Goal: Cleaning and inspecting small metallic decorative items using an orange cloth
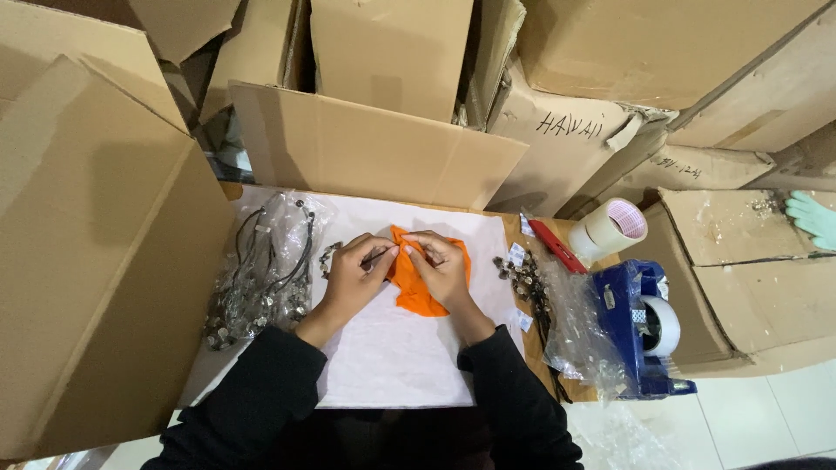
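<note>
On the white sheet (409, 357) that covers the middle of the counter (540, 348), both hands meet over an orange cloth (416, 292). The left hand (353, 278) has its grip clenched, thumb and fingers pinching the cloth's upper left edge; a thin dark piece shows at its fingertips, too small to tell what it is. The right hand (442, 265) lies on top of the cloth, its grip pinched on the fabric's upper edge, fingertips touching those of the left hand. Both arms wear black sleeves (261, 392).

Left of the hands, partly on the sheet, lies a clear plastic bag (266, 270) holding dark cords and shiny beads. Right of the hands, at the sheet's edge, a heap of beaded pieces (522, 278) lies beside more clear bags (579, 335). Near these rest a red cutter (557, 245), a roll of tape (611, 228) and a blue tape dispenser (640, 326). Cardboard boxes (374, 144) stand all around the counter. At the far right edge, a pale green gloved hand (812, 218) of another person rests on a box.
</note>
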